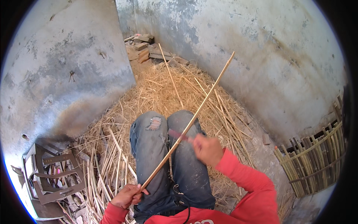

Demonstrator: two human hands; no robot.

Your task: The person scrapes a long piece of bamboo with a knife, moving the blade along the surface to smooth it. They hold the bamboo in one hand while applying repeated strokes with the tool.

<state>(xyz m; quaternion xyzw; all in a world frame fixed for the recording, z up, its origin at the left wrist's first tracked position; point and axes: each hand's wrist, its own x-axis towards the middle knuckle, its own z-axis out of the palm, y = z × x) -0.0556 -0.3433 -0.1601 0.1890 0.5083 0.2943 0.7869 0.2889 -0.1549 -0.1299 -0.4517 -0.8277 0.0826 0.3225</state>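
Observation:
My left hand is closed around the lower end of a long, pale bamboo strip. The strip slants up and to the right across my thighs, its far end near the right wall. In my closed right hand is a knife with a dull reddish blade, blurred in the picture. Its blade crosses the strip above my right knee; whether its edge touches the strip I cannot tell. Under both hands are my legs in worn jeans, torn at one knee.
Shavings heap over the floor ahead, with loose strips on them. More strips lie at the left beside a dark metal frame. A bundle of upright bamboo slats leans at the right. Bricks sit in the far corner between bare walls.

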